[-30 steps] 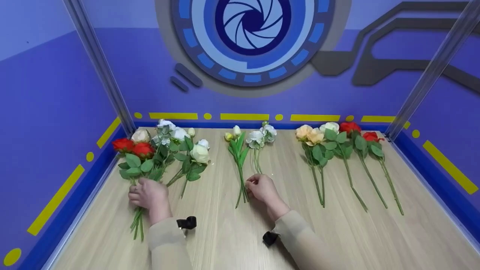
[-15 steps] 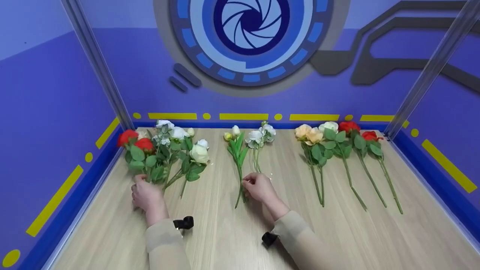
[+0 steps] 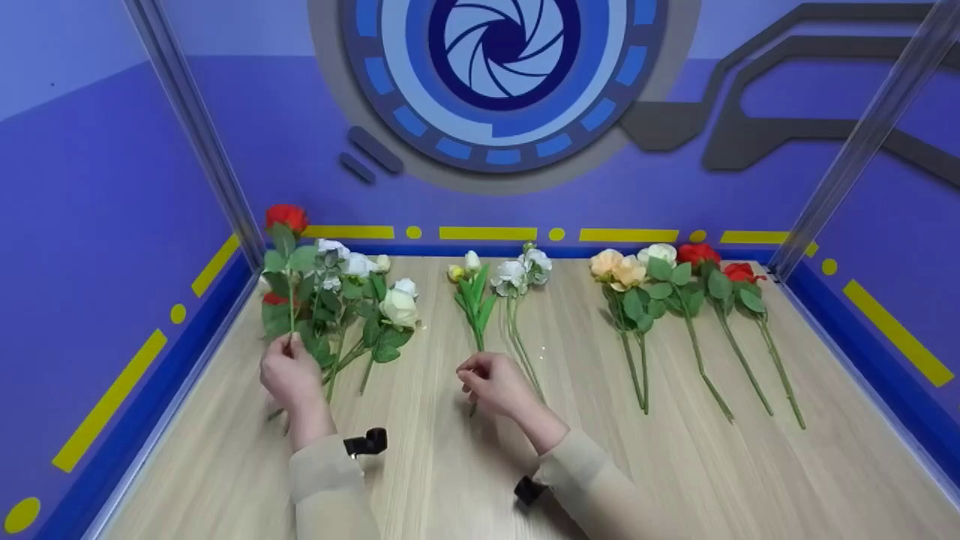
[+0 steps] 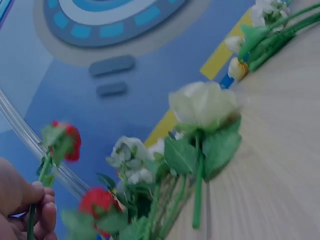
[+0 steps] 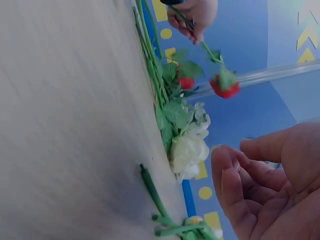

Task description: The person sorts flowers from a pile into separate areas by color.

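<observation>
My left hand (image 3: 291, 371) pinches the green stem of a red rose (image 3: 286, 218), which stands upright above the other flowers at the left. Behind it, partly hidden by leaves, lies a second red rose (image 3: 277, 298). The left wrist view shows thumb and fingers around the lifted rose's stem. Over the stems of the tulips (image 3: 472, 296) in the middle hovers my right hand (image 3: 495, 382), its fingers loosely bent. In the right wrist view a gap shows between its thumb and fingers, with nothing held. Pale bluish-white flowers (image 3: 512, 277) lie just right of the tulips.
Left of the middle lie a cream rose (image 3: 399, 307) and bluish-white flowers (image 3: 358, 267). Peach roses (image 3: 628, 271), a white rose (image 3: 659, 255) and red roses (image 3: 699, 255) form a row at the right. Blue-purple panels (image 3: 480, 199) bound the wooden table (image 3: 720, 480).
My left hand has raised one red rose up from the bunch, leaving the other red rose lower down. My right hand has moved slightly left, over the tulip stems.
</observation>
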{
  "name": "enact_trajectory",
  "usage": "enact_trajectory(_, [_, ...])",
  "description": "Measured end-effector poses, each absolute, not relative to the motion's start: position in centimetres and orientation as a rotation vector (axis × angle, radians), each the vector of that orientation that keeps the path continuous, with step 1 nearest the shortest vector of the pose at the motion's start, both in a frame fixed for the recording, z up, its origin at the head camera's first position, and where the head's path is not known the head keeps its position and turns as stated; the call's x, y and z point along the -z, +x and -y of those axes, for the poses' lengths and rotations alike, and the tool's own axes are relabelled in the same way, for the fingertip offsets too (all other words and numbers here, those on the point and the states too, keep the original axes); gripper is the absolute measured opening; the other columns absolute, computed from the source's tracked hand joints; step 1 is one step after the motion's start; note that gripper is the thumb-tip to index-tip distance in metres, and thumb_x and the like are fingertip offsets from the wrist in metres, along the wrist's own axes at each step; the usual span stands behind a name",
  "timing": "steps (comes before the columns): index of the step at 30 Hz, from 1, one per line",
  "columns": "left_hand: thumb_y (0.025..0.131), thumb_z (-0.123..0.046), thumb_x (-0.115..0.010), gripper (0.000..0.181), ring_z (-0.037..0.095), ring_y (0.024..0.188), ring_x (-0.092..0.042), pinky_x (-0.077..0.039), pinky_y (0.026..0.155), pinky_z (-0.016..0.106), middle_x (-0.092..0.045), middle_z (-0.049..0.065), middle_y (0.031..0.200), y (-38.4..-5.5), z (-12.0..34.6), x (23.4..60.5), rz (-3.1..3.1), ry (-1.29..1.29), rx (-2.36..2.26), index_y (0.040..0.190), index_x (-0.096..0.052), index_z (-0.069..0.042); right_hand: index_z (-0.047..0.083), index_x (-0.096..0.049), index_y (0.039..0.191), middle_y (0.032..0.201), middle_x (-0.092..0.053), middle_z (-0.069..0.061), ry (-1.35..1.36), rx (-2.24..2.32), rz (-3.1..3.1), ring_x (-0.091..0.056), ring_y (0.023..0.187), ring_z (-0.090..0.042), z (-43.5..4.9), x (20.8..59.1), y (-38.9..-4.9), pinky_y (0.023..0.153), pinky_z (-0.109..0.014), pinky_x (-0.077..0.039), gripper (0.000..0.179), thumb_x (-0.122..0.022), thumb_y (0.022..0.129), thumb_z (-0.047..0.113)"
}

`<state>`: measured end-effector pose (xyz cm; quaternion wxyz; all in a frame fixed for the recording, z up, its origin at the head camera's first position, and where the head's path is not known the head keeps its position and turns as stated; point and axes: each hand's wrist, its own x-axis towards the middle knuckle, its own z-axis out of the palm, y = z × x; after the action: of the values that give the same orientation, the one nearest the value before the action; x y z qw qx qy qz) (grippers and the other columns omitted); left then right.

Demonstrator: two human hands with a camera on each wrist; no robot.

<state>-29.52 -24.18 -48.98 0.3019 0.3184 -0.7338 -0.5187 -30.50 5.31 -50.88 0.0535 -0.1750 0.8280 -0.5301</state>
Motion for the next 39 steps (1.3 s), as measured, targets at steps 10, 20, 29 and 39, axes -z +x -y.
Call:
enact_trajectory(10, [0.107, -0.007, -0.052, 0.017, 0.001, 0.065, -0.071, -0.049, 0.066, 0.011, -0.079, 0.021, 0.101, -30.4, 19.2, 45.9, 1.782, 0.376, 1.826, 0.117, -0.058, 0.005, -0.004, -0.074, 0.102, 0.079, -0.073, -0.015, -0.629, 1.662, -2.463, -0.066, 0.062, -0.008, -4.9, 50.0, -29.8, 0.064, -0.043, -0.063, 0.016, -0.064, 0.101, 0.008])
enact_trajectory(20, [0.109, -0.007, -0.046, 0.007, 0.028, 0.085, -0.08, -0.047, 0.077, 0.024, -0.076, 0.027, 0.108, -30.9, 11.6, 45.4, 2.02, 0.024, 2.059, 0.114, -0.045, -0.002, -0.004, -0.077, 0.103, 0.086, -0.076, -0.019, -0.631, 1.648, -2.586, -0.061, 0.064, -0.009, -5.3, 49.1, -29.7, 0.053, -0.017, -0.047, 0.019, -0.069, 0.098, 0.012])
enact_trajectory(29, [0.11, -0.009, -0.044, 0.011, 0.034, 0.09, -0.079, -0.052, 0.076, 0.028, -0.076, 0.027, 0.108, -30.6, 9.2, 45.9, 2.105, -0.081, 2.075, 0.115, -0.046, 0.0, -0.001, -0.079, 0.095, 0.086, -0.078, -0.013, -0.699, 1.604, -2.67, -0.063, 0.069, -0.003, -5.7, 49.1, -29.8, 0.062, -0.018, -0.052, 0.011, -0.077, 0.092, 0.009])
enact_trajectory(39, [0.109, -0.017, -0.051, 0.027, 0.036, 0.104, -0.075, -0.05, 0.104, 0.053, -0.075, 0.024, 0.115, -30.7, 9.5, 45.9, 2.25, -0.075, 1.98, 0.127, -0.056, 0.003, 0.002, -0.077, 0.095, 0.084, -0.077, -0.011, -0.622, 1.574, -2.71, -0.068, 0.071, -0.008, -7.4, 47.9, -30.1, 0.063, -0.022, -0.056, 0.008, -0.074, 0.095, 0.009])
